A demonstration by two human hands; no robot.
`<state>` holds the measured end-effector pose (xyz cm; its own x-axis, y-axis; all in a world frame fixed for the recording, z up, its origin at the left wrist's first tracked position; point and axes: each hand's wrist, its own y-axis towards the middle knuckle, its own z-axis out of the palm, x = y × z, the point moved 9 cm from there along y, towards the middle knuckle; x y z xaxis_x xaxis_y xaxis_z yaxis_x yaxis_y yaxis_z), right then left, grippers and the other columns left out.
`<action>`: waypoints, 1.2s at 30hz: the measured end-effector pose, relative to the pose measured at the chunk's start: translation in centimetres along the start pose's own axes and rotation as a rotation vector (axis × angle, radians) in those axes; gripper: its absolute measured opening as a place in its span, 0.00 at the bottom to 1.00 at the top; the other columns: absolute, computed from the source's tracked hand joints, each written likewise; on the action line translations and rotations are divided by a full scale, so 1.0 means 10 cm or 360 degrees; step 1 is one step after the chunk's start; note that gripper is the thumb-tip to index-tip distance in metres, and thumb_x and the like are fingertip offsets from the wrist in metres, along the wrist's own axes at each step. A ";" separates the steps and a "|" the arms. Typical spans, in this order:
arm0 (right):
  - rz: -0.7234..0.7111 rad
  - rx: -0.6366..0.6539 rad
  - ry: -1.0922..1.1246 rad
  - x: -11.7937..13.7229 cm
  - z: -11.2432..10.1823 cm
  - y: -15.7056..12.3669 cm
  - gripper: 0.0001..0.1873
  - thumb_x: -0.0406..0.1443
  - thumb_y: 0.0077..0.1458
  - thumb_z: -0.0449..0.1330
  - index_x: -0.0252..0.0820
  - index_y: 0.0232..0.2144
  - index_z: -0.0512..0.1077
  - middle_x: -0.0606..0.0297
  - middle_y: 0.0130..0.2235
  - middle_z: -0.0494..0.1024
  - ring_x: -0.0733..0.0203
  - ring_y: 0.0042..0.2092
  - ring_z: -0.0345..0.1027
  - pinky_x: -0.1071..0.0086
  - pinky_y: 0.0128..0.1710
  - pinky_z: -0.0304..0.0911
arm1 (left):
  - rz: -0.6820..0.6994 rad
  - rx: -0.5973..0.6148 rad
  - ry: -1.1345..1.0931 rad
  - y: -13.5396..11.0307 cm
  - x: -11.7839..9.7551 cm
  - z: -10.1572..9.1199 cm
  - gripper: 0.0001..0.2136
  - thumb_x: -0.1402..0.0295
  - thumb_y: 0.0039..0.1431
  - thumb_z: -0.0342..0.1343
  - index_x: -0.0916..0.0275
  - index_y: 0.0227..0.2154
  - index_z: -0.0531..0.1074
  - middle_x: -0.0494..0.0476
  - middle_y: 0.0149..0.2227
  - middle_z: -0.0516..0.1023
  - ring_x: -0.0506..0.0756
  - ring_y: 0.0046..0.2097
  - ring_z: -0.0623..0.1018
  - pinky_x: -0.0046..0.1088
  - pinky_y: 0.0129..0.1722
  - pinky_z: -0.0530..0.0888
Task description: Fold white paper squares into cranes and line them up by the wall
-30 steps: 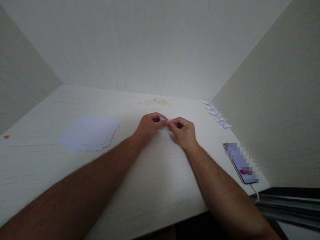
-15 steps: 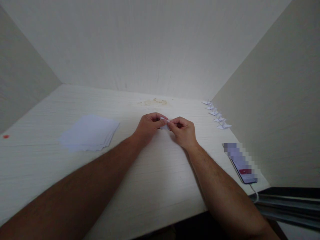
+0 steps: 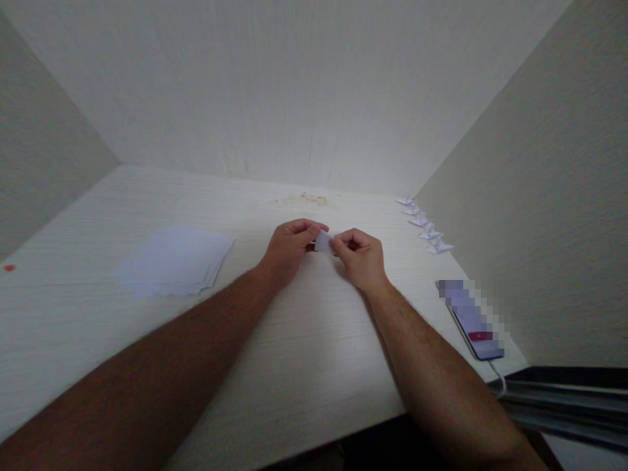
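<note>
A small folded piece of white paper point(image 3: 324, 243) is held between my two hands above the middle of the table. My left hand point(image 3: 293, 247) pinches its left upper edge between thumb and fingers. On the other side, my right hand point(image 3: 360, 256) grips the paper's right edge with thumb and forefinger. Part of the paper is hidden behind the fingers, so its full folded shape does not show.
A stack of white paper sheets point(image 3: 176, 258) lies to the left. Several folded paper cranes point(image 3: 438, 246) line the right wall. Nearer me is a phone point(image 3: 470, 320) with a white cable point(image 3: 500, 379). Panels enclose the white table point(image 3: 294, 366) on three sides.
My left thumb has shifted up and left along the folded paper, so more of its face shows. The right hand keeps its pinch almost unmoved.
</note>
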<state>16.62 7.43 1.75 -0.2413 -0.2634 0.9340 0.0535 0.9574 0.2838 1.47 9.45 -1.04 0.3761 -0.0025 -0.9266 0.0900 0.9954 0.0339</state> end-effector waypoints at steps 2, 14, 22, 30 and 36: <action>-0.0016 0.0010 0.0012 0.00 0.01 0.00 0.11 0.43 0.47 0.67 0.41 0.24 0.76 0.66 0.24 0.77 0.67 0.25 0.64 0.71 0.26 0.59 | 0.0058 0.0052 0.0115 -0.01 -0.03 0.03 0.11 0.63 0.44 0.71 0.63 0.28 0.80 0.52 0.27 0.78 0.49 0.29 0.73 0.28 0.33 0.69; -0.0042 0.0119 -0.0019 0.00 0.07 -0.01 0.14 0.45 0.49 0.67 0.41 0.24 0.74 0.68 0.22 0.73 0.68 0.24 0.60 0.71 0.25 0.56 | 0.0046 0.0012 0.0187 0.00 0.00 0.00 0.07 0.66 0.42 0.69 0.63 0.22 0.78 0.51 0.24 0.76 0.48 0.28 0.70 0.26 0.31 0.65; -0.0002 0.0066 0.0003 -0.02 0.05 -0.01 0.13 0.44 0.47 0.66 0.41 0.24 0.73 0.67 0.23 0.73 0.67 0.24 0.60 0.71 0.25 0.56 | 0.0103 0.0041 0.0285 -0.01 -0.04 0.02 0.09 0.62 0.47 0.66 0.63 0.24 0.78 0.53 0.24 0.76 0.49 0.27 0.70 0.27 0.30 0.66; -0.0041 0.0199 0.0011 -0.01 0.12 -0.01 0.15 0.45 0.48 0.67 0.42 0.22 0.70 0.70 0.22 0.68 0.69 0.24 0.56 0.72 0.24 0.52 | 0.0135 0.0013 0.0471 -0.02 -0.06 0.03 0.05 0.67 0.45 0.64 0.62 0.22 0.76 0.49 0.23 0.74 0.48 0.27 0.68 0.26 0.30 0.63; 0.0012 0.0152 -0.0039 -0.04 0.10 -0.01 0.15 0.47 0.48 0.67 0.42 0.23 0.71 0.69 0.22 0.71 0.67 0.24 0.59 0.71 0.25 0.56 | 0.0143 -0.0028 0.0470 -0.04 -0.09 0.02 0.06 0.66 0.45 0.64 0.63 0.22 0.75 0.49 0.23 0.74 0.48 0.27 0.68 0.27 0.30 0.63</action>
<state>15.72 7.56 1.09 -0.2650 -0.2543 0.9301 -0.0371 0.9666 0.2537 1.26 9.06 -0.21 0.0976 0.1110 -0.9890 0.0516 0.9919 0.1164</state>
